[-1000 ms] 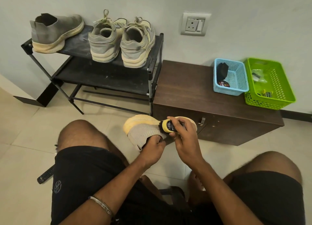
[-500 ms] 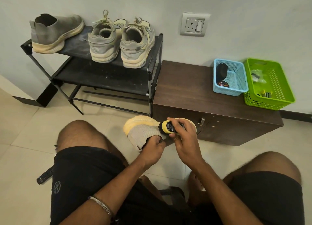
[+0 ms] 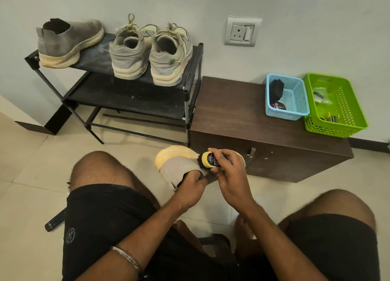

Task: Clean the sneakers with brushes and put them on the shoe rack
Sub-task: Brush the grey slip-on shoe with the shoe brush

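A grey knit sneaker (image 3: 179,164) with a yellowish sole is held up in front of my knees. My left hand (image 3: 193,184) grips it at the collar, fingers tucked into the opening. My right hand (image 3: 229,171) holds a small yellow brush (image 3: 209,159) whose dark bristles press on the sneaker's upper. On the top shelf of the black shoe rack (image 3: 190,74) stand the matching grey sneaker (image 3: 67,41) at the left and a pair of laced grey sneakers (image 3: 150,55) at the right.
A low brown cabinet (image 3: 242,116) stands right of the rack, carrying a blue basket (image 3: 295,114) with a dark item and a green basket (image 3: 356,120) with small things. A remote control (image 3: 53,221) lies on the tiled floor by my left thigh. The rack's lower shelf holds nothing.
The brush has shifted slightly along the sneaker's upper. Both hands keep their hold and stay nearly in place.
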